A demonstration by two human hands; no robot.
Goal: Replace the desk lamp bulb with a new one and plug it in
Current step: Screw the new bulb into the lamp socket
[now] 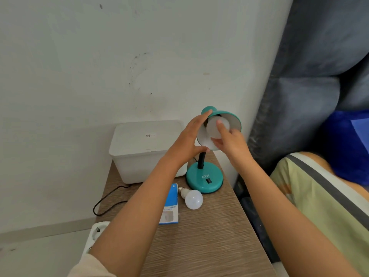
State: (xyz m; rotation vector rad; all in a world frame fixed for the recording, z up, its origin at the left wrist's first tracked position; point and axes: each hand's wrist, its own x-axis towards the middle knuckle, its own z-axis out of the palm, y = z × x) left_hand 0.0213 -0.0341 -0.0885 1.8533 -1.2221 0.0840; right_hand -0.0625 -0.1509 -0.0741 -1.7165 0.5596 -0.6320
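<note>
The right hand (229,142) grips a white bulb (216,127) seated inside the lamp shade (229,118), its fingers closed around the globe from the front and below. The left hand (189,140) cups the teal shade from the outside, fingertips on the top of the shade and thumb under its lower rim, steadying it. The shade tilts toward the camera on a black neck (201,158) rising from a round teal base (204,179) near the back right corner of the wooden table (209,236). A second white bulb (192,197) lies loose on the table just in front of the base, beside a blue and white bulb box (170,204). Behind, against the wall, sits a white lidded bin (143,148); a black cord (108,200) loops off the table's left edge above a white power strip (95,232).
</note>
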